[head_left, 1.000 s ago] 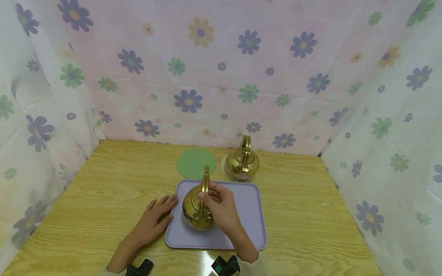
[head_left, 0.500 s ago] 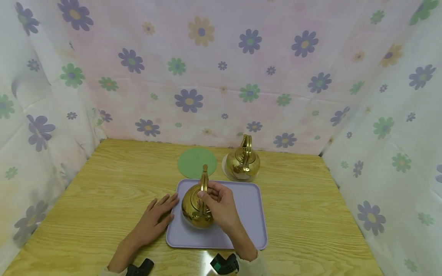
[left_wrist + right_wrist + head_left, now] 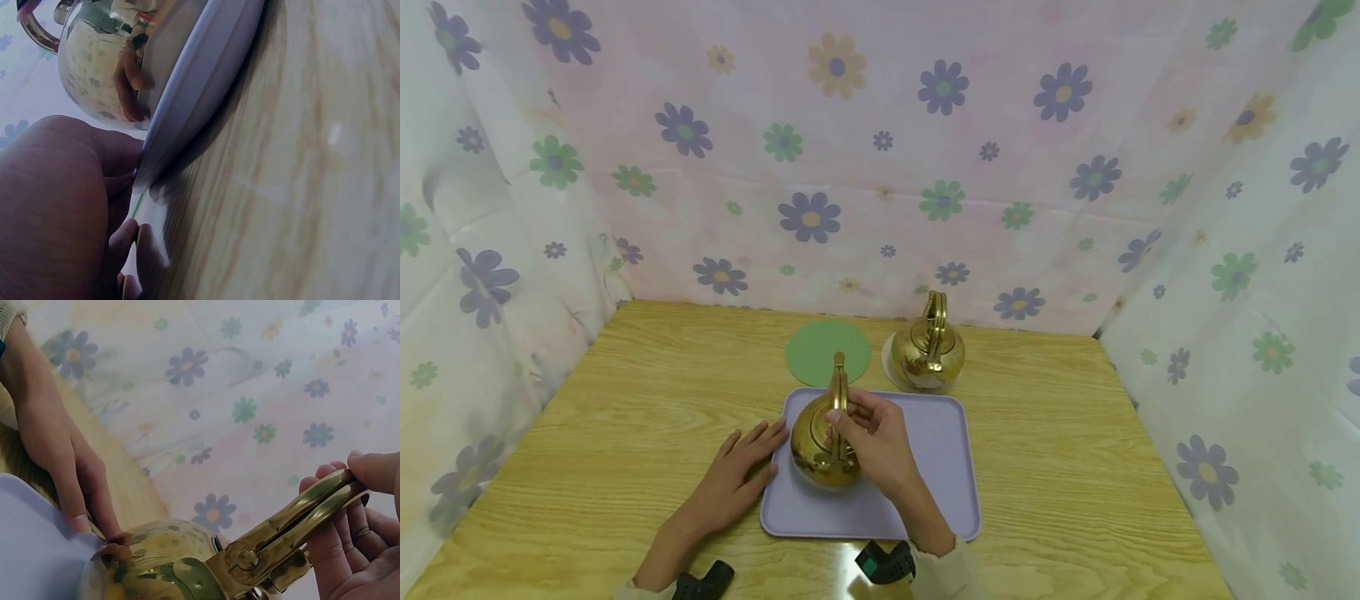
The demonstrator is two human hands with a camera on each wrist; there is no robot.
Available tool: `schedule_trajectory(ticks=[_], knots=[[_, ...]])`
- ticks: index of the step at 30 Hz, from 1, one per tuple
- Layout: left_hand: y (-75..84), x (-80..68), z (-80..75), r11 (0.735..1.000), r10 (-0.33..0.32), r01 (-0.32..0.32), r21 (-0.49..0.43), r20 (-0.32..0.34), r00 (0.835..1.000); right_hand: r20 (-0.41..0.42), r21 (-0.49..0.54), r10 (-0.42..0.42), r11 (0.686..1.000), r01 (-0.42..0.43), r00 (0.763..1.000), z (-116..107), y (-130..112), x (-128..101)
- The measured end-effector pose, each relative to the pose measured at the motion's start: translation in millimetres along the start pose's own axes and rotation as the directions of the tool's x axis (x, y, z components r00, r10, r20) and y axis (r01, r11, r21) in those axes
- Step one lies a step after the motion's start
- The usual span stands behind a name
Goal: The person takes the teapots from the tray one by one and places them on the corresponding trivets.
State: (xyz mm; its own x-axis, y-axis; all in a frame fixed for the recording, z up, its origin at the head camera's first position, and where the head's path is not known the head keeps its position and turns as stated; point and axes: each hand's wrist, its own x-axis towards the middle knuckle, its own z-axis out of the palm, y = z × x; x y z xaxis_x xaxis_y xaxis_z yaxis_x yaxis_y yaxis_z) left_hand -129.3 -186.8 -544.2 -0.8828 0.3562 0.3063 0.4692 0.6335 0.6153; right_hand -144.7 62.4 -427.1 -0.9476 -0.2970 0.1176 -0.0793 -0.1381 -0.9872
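Observation:
A shiny golden kettle [image 3: 811,450] is over the left part of a lilac tray [image 3: 942,458]; whether its base touches the tray cannot be told. My right hand [image 3: 883,446] grips its upright looped handle [image 3: 300,515], thumb on one side and fingers on the other. Along the tray's left edge lies my left hand [image 3: 741,475], its fingers extended and touching the rim. In the left wrist view the thumb side of that hand [image 3: 56,200] meets the tray rim [image 3: 187,81], with the kettle's rounded body [image 3: 100,69] just behind.
Behind the tray a green round mat [image 3: 826,353] lies on the wooden table [image 3: 1052,467]. To its right a second golden kettle [image 3: 927,358] stands on a pale round mat [image 3: 887,367]. Flowered curtains [image 3: 880,183] enclose the back and both sides.
The kettle in my right hand has shifted slightly left and away from me, with the hand following a little. My left hand stays at the tray edge.

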Motion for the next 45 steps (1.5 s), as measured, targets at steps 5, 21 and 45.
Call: schedule_trajectory(ticks=[5,21,45], knots=[[-0.5,-0.5,-0.7,1.0,-0.003,0.003,-0.002,0.003,1.0,-0.015,0.005,-0.005,1.0,0.005,1.0,0.0,0.1,2.0],[-1.8,-0.5,1.2,1.0,0.008,-0.008,0.009,-0.003,1.0,-0.038,0.011,-0.01,1.0,0.01,0.999,-3.4,2.0,9.4],[-2.3,-0.8,0.8,1.0,0.008,-0.008,0.006,-0.004,1.0,-0.043,0.024,-0.08,0.996,0.081,0.996,-7.8,8.8,21.5]])
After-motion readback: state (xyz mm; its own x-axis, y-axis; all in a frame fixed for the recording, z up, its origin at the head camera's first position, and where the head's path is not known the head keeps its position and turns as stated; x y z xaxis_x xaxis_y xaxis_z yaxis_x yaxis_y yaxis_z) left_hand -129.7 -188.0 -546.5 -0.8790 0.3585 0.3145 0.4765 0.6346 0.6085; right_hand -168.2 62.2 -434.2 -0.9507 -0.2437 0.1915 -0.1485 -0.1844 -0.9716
